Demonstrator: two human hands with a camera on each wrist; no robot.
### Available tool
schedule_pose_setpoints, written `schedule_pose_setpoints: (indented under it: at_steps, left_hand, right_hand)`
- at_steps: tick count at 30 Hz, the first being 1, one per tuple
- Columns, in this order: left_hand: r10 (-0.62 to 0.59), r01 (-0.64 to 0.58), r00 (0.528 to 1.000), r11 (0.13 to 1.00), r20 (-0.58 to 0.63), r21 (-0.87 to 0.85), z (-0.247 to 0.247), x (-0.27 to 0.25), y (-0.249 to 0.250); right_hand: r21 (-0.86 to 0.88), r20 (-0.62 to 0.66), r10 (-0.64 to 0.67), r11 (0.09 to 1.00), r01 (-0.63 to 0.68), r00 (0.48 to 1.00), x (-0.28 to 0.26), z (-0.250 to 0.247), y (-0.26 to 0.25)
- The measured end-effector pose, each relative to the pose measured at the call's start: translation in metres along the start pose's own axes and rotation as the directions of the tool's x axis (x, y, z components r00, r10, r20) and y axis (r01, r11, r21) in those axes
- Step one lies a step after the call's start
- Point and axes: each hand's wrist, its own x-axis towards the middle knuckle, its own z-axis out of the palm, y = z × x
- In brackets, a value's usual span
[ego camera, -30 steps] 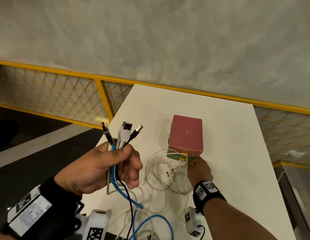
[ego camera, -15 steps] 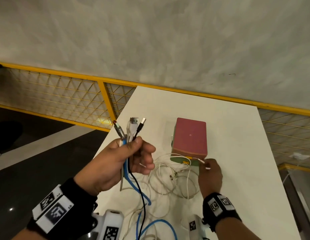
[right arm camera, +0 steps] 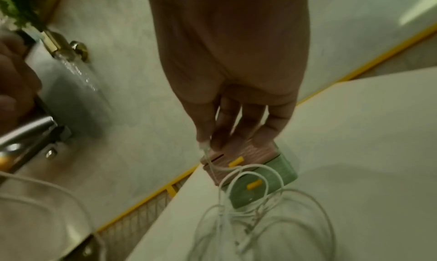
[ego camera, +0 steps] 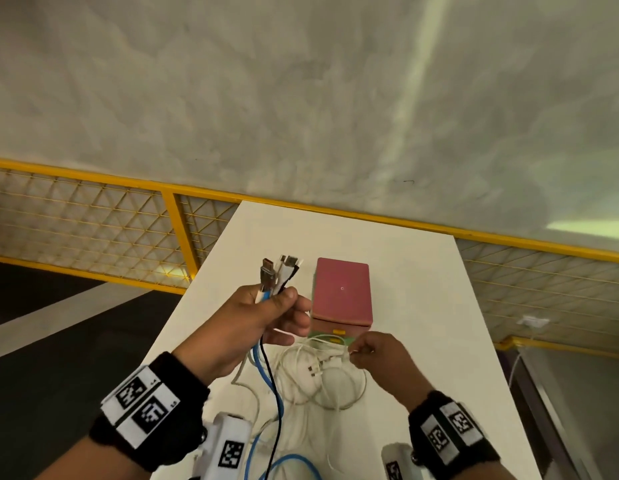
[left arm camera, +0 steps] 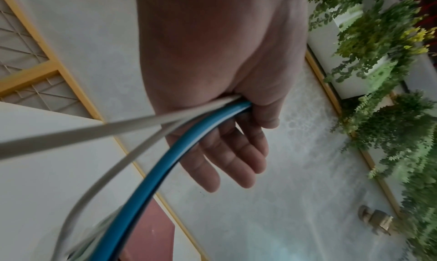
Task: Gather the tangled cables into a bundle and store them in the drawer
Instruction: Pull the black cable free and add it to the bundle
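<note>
head view, left hand: the left hand (ego camera: pixel 263 317) is fisted round a bunch of cable ends held up above the white table (ego camera: pixel 422 306), with the metal USB plugs (ego camera: pixel 278 268) poking out the top and a blue cable (ego camera: pixel 266 375) and a thin black cable (ego camera: pixel 275 393) hanging down to the near edge.
head view, right hand: the right hand (ego camera: pixel 380 358) pinches the end of a thin white cable (ego camera: pixel 330 362), low over the loose white tangle (ego camera: pixel 318 386) lying mid-table.
head view, drawer: small pink and green drawer box (ego camera: pixel 341 296) just beyond the tangle, both yellow-handled drawers look closed.
left wrist view: blue cable (left arm camera: pixel 165 160) and pale ones run into the closed palm; lower fingers (left arm camera: pixel 236 164) looser.
right wrist view: thumb and fingertips (right arm camera: pixel 205 134) nip the white cable end (right arm camera: pixel 205 147) right in front of the green drawer (right arm camera: pixel 262 183).
step: still gathering, I'd say. The white lot isn't in the bundle yet.
next: probably bring that white end over to the left fist, then coil the slack. A drawer needs opening too.
</note>
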Motion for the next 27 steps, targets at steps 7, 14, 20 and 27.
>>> schedule_pose_setpoints:
  at_steps: [7, 14, 20, 27]
  left_hand:
    - [0.087, -0.091, 0.996, 0.96, 0.027, 0.265, 0.013, 0.004, 0.0]
    - [0.331, -0.33, 0.941, 0.848, 0.073, 0.414, 0.036, 0.014, 0.024]
    - [0.314, -0.319, 0.948, 0.926, 0.055, 0.203, 0.05, 0.005, 0.044]
    - [0.246, -0.231, 0.969, 0.944, 0.035, -0.233, 0.041, -0.007, 0.051]
  right_hand:
    - [0.34, -0.244, -0.129, 0.917, 0.209, 0.961, -0.026, -0.026, -0.073]
    - [0.342, -0.249, -0.362, 0.835, 0.432, 0.898, -0.057, -0.067, -0.154]
    - [0.496, -0.329, -0.249, 0.775, 0.391, 0.911, -0.063, -0.071, -0.174]
    - [0.702, 0.285, 0.215, 0.617, -0.357, 0.934, -0.069, -0.012, -0.136]
